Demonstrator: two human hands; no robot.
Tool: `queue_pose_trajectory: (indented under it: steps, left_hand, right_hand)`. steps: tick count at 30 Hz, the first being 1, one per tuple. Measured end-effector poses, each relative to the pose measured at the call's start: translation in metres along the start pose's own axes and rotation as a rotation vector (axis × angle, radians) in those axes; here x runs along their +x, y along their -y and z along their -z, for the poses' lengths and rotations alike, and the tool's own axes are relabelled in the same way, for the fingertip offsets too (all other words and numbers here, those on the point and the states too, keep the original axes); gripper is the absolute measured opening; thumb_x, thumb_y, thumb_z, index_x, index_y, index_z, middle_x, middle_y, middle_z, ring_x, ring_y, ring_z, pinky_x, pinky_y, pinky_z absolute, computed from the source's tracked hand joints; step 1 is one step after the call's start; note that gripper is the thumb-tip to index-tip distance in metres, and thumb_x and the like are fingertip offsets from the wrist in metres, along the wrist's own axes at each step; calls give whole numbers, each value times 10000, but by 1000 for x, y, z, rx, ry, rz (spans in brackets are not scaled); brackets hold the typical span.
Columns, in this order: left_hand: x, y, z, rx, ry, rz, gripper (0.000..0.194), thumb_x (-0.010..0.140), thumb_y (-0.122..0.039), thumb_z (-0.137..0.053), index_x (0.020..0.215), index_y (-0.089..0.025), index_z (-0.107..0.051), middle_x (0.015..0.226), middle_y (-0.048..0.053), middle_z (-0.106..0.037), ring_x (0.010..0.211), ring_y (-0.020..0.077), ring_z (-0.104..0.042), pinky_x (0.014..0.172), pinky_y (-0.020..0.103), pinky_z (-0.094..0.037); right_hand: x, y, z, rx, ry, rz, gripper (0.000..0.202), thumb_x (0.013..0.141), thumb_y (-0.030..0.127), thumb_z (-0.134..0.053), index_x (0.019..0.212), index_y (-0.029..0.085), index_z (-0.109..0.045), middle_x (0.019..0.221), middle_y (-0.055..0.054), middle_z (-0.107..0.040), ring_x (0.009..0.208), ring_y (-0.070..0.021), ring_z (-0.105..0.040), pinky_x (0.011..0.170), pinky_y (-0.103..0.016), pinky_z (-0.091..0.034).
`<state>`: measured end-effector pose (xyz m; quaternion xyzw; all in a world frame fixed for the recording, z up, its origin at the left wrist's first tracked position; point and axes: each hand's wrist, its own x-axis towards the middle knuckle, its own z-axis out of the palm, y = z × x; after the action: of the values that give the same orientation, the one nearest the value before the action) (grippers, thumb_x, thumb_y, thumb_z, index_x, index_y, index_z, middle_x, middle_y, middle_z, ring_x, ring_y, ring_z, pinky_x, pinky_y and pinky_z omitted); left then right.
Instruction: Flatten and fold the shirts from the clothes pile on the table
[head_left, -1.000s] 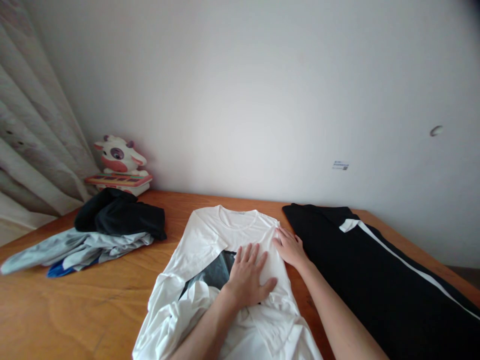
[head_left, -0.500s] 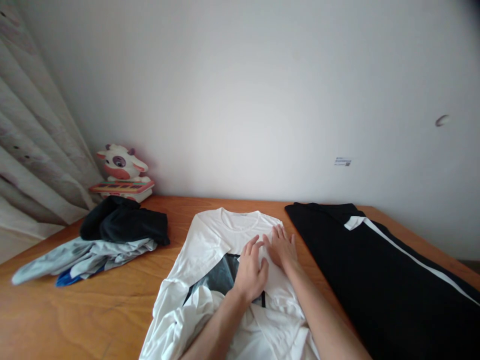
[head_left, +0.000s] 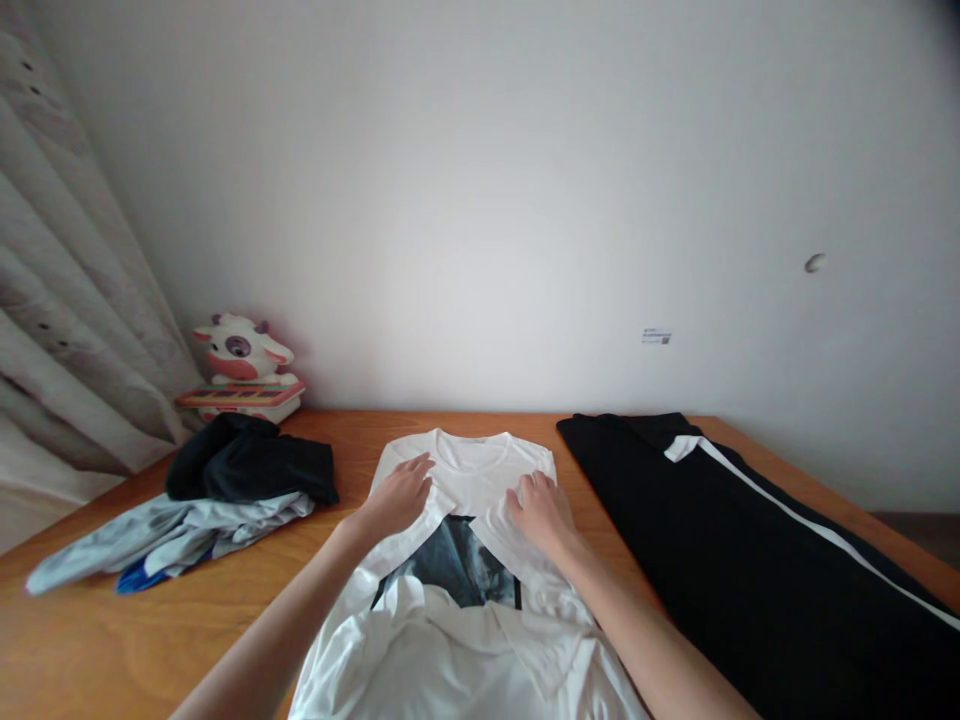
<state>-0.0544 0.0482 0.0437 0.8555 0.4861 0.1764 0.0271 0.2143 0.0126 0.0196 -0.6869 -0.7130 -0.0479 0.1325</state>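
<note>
Shirt point(head_left: 442, 665): on the table point(head_left: 187, 655), near end bunched.
Sleeves point(head_left: 510, 548): angled over dark print point(head_left: 459, 568), probably being smoothed; next move calls for light, flat pressing.
Right hand point(head_left: 543, 508): curled on cloth; whether pinching, cannot tell.
Left hand point(head_left: 401, 492): loosely spread near neckline point(head_left: 472, 467).

I receive a soft, rather grey light in my camera. The wall point(head_left: 480, 230) is brightest near the middle of the frame and becomes darker toward the corners; I cannot tell the exact source. In the extreme upper right I notice a dark, blurred smudge. The curtain point(head_left: 67, 300) at the left is dim, its pattern unclear. The shirt point(head_left: 465, 630) at lower centre is pale with weak shadows in its folds, while the black cloth point(head_left: 750, 590) at lower right loses nearly all detail. I see faint sheen on the table point(head_left: 112, 650), lower left. The wide lens stretches shapes near the edges.
</note>
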Motion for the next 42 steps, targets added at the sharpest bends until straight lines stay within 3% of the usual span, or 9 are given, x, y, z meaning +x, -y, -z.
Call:
queue_pose_trajectory:
  steps: [2, 5, 9, 14, 19, 25, 36, 42]
  left_hand:
    - [-16, 17, -17, 86, 33, 65, 495, 1000, -308, -359, 1406, -84, -532, 1510, 223, -500, 1418, 335, -457, 1154, 538, -384]
    - [-39, 23, -44, 190, 44, 112, 560, 1018, -428, -378, 1510, -166, -441, 1602, 170, -384, 1497, 372, -306, 1175, 619, -284]
    - [-46, 20, -53, 204, 142, 139, 609, 1032, -529, -331, 1576, -255, -330, 1660, 112, -263, 1536, 360, -194, 1190, 641, -196]
    - [-30, 18, -47, 218, 180, 177, 602, 1035, -532, -310, 1584, -284, -306, 1669, 109, -232, 1536, 374, -186, 1171, 688, -167]
    - [-14, 25, -58, 243, 147, 165, 610, 1040, -506, -287, 1584, -232, -318, 1659, 135, -254, 1523, 402, -214, 1157, 703, -173]
    - [7, 44, -70, 219, 144, 179, 582, 1044, -474, -267, 1580, -256, -325, 1664, 103, -258, 1523, 379, -228, 1169, 681, -171]
    - [45, 56, -70, 215, 169, 181, 572, 1037, -483, -301, 1570, -280, -343, 1667, 82, -257, 1524, 363, -235, 1170, 651, -189]
    - [60, 63, -69, 21, 24, 214, 477, 990, -463, -432, 1406, -281, -579, 1582, 75, -443, 1478, 329, -354, 1199, 596, -202]
  right_hand:
    - [-13, 3, -7, 25, 10, -7, 485, 1002, 434, -411, 1306, 124, -626, 1416, -222, -572, 1334, -322, -510, 1081, -432, -373]
    - [-30, 5, -20, 76, 88, -18, 619, 1001, 532, -374, 1504, 181, -451, 1608, -174, -369, 1508, -314, -280, 1199, -515, -205]
    - [-28, 1, -28, 98, 215, -39, 732, 984, 626, -328, 1570, 188, -350, 1665, -155, -234, 1546, -319, -164, 1230, -539, -74]
    - [-7, -7, -27, 84, 252, -42, 745, 978, 647, -332, 1584, 212, -321, 1677, -141, -198, 1549, -323, -142, 1227, -553, -61]
    - [7, -14, -28, 72, 256, -35, 736, 985, 643, -327, 1578, 207, -332, 1679, -146, -188, 1549, -313, -148, 1229, -544, -62]
    - [25, -22, -36, 60, 271, -36, 741, 984, 660, -311, 1586, 227, -307, 1688, -119, -165, 1553, -308, -126, 1227, -554, -55]
    - [58, -30, -51, 63, 258, -47, 753, 974, 687, -287, 1586, 248, -299, 1692, -111, -160, 1550, -304, -131, 1219, -554, -60]
    - [69, -31, -53, 57, 261, -66, 769, 965, 708, -279, 1586, 256, -295, 1693, -103, -166, 1553, -292, -115, 1222, -543, -40]
